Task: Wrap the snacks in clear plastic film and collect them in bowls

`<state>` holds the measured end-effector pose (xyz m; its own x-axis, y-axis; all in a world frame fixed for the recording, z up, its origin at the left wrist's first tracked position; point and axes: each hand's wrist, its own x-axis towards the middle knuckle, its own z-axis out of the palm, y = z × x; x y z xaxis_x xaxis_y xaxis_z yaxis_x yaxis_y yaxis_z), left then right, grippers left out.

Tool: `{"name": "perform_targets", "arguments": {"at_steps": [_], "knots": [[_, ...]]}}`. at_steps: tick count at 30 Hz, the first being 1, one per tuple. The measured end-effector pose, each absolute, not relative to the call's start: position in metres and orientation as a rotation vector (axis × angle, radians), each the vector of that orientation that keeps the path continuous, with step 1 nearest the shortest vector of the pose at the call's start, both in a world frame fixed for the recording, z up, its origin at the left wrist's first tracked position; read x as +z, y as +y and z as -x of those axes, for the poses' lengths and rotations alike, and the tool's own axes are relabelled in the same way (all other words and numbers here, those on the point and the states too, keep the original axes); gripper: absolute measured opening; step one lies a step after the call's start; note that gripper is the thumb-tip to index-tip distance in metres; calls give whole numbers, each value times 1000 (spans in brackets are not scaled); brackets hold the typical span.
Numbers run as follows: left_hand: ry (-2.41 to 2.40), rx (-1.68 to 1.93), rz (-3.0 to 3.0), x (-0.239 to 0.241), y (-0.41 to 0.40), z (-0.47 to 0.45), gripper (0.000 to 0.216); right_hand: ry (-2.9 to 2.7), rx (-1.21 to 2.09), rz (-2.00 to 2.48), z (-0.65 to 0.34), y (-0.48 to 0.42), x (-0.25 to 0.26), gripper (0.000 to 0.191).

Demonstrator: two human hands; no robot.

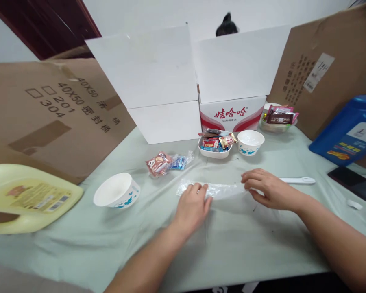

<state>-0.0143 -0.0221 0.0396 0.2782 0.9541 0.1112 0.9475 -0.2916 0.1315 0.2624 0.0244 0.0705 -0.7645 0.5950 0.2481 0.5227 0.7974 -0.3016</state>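
A clear plastic bag (pixel 222 189) lies flat on the pale green tablecloth (pixel 232 244) in front of me. My left hand (pixel 191 207) rests on its left end with fingers pressed down on the plastic. My right hand (pixel 264 188) presses on the bag's right end, fingers curled over it. Behind the bag lie two small snack packets, one red (pixel 157 163) and one blue (pixel 179 162).
An empty white paper bowl (pixel 117 190) stands left of the bag. Further back are a white dish of snacks (pixel 215 144), another paper bowl (pixel 250 142), a bowl of wrapped snacks (pixel 277 118), a white spoon (pixel 297 180), a yellow jug (pixel 24 197), a blue jug (pixel 349 130), a phone (pixel 354 185) and cardboard boxes (pixel 49 114). A person's head shows behind the white box (pixel 232 61).
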Motion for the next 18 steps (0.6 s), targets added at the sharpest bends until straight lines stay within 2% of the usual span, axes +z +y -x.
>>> {"name": "perform_targets", "arguments": {"at_steps": [3, 8, 11, 14, 18], "knots": [[1612, 218, -2519, 32, -35, 2, 50, -2663, 602, 738, -254, 1, 91, 17], [812, 157, -2580, 31, -37, 0, 44, -2656, 1193, 515, -256, -11, 107, 20], [569, 128, -2468, 36, -32, 1, 38, -2535, 1468, 620, -259, 1, 99, 30], [537, 122, -2433, 36, -27, 1, 27, -2322, 1378, 968, -254, 17, 77, 34], [532, 116, -2395, 33, -23, 2, 36, -2182, 969, 1227, -237, 35, 39, 24]]}}
